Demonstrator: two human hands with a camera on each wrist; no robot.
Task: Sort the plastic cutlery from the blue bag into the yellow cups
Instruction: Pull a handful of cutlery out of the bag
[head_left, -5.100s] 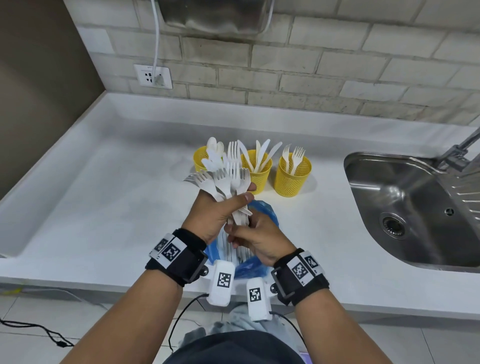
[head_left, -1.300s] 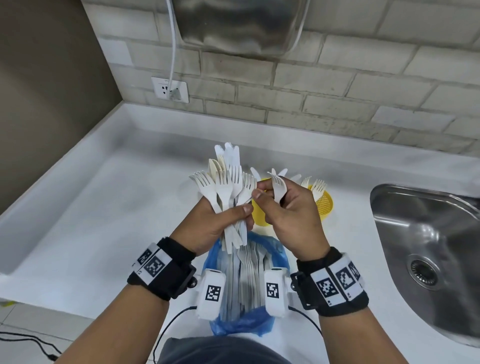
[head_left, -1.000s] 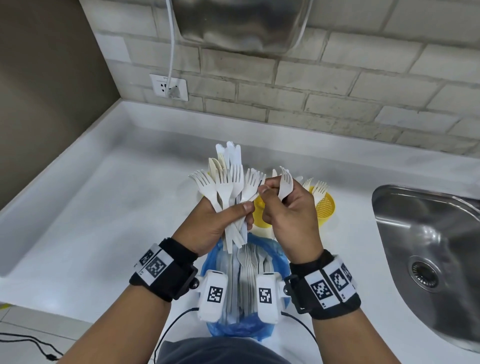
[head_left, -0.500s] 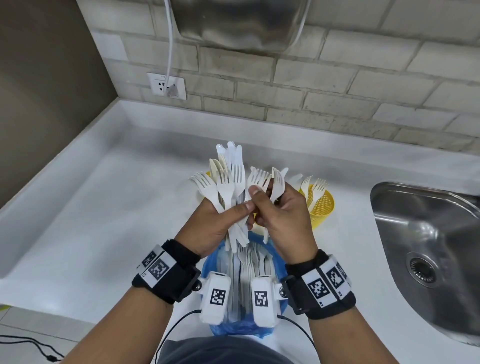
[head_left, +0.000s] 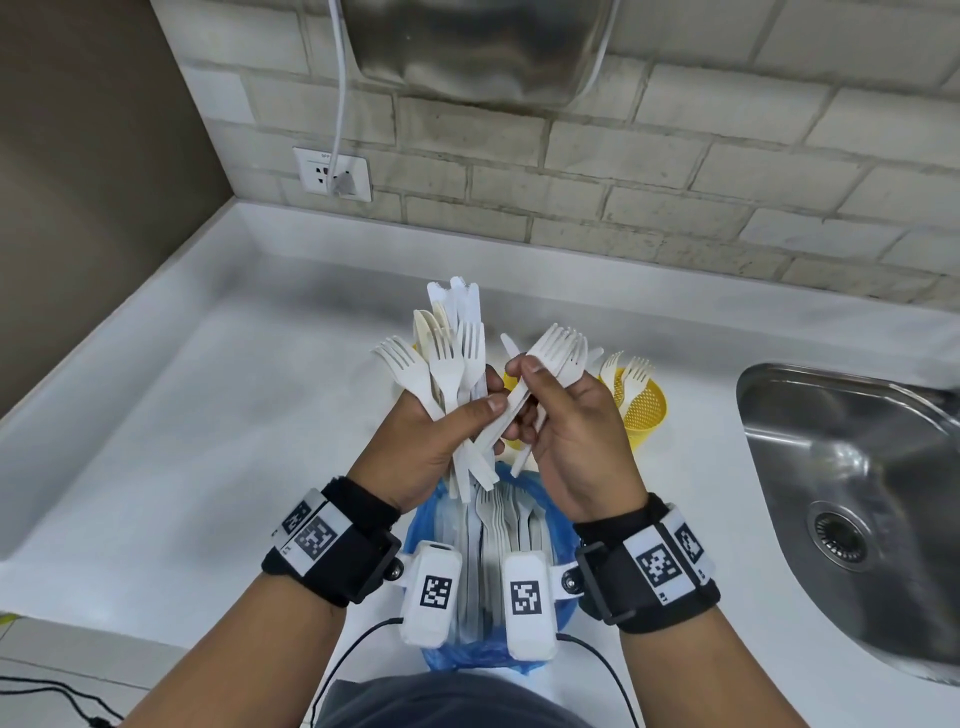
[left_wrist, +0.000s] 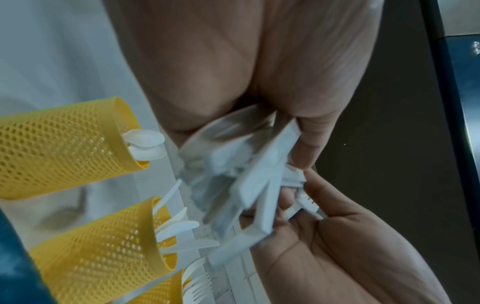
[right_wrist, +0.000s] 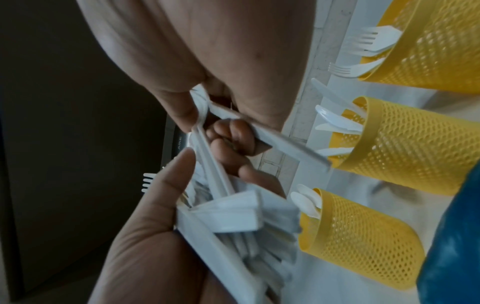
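Both hands grasp white cutlery: left (head_left: 431, 441) a bundle (head_left: 452, 358), right (head_left: 576, 436) forks (head_left: 558, 356).

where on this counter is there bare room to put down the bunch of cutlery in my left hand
Bare counter stretches left of the blue bag toward the wall corner; a narrower strip lies between the yellow cup and the sink. It is crowded around the cups and bag.

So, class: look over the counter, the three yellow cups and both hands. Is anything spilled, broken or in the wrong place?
Nothing stands out. The three yellow cups stand upright, holding spoons, knives and forks separately. The left hand grips a mixed bundle of cutlery, the right hand holds forks, above the blue bag.
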